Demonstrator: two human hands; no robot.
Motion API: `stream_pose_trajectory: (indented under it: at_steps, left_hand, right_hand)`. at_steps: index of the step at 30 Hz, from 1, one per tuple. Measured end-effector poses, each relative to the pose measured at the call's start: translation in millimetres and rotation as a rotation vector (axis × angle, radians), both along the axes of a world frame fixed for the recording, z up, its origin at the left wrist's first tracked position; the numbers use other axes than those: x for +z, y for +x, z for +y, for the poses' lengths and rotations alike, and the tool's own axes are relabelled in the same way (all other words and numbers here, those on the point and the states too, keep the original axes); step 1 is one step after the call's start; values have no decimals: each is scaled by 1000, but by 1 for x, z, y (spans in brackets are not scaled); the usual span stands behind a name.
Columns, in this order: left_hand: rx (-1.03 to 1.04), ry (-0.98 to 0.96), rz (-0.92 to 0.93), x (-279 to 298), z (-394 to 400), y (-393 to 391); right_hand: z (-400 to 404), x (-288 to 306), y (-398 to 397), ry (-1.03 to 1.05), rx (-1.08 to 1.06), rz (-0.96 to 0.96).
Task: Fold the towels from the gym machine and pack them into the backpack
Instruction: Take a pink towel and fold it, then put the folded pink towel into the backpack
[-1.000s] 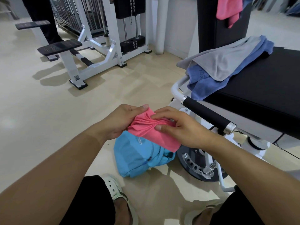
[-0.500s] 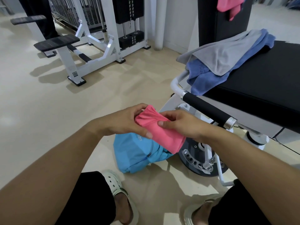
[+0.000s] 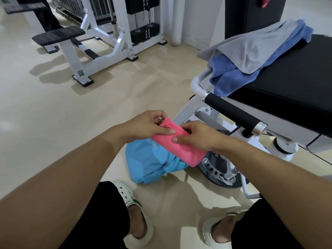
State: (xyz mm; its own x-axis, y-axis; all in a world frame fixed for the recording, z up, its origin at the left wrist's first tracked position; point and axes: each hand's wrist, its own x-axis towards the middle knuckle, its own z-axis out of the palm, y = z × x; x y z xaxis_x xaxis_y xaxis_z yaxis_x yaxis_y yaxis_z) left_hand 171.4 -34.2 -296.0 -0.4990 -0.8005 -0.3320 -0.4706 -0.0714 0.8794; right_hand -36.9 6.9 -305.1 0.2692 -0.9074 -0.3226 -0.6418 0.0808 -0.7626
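white slippers [image 3: 133, 211] on beige floor [image 3: 45, 123], nearest. both hands hold folded pink towel [image 3: 181, 145] in air: left hand [image 3: 146, 125] pinches its far end, thumb on top; right hand [image 3: 195, 134] grips its middle, fingers curled over. blue backpack [image 3: 150, 162] on floor right below towel, beside machine base. farther right, grey towel [image 3: 255, 49] lies over blue towel [image 3: 226, 76], both on black padded surface [image 3: 291, 87]. white weight machine [image 3: 100, 38] far left.
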Motion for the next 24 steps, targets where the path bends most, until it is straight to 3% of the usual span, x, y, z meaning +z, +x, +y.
stream_pose_trajectory:
  at_steps: [6, 10, 15, 20, 24]
  left_hand:
    - [-108, 98, -271, -23, -23, -3]
    - [-152, -24, -524, -35, -37, -9]
    - [-151, -46, -532, -43, -58, -20]
    - [-195, -100, -575, -60, -67, -30]
    - [-209, -104, -588, -71, -72, -32]
  right_hand:
    - [-11, -33, 4, -80, 92, 231]
    - [-14, -77, -9, -47, 135, 423]
    - [-19, -124, -27, 145, 136, 535]
    - [-32, -162, -17, 343, -83, 394]
    - [-54, -213, -11, 546, -522, 4]
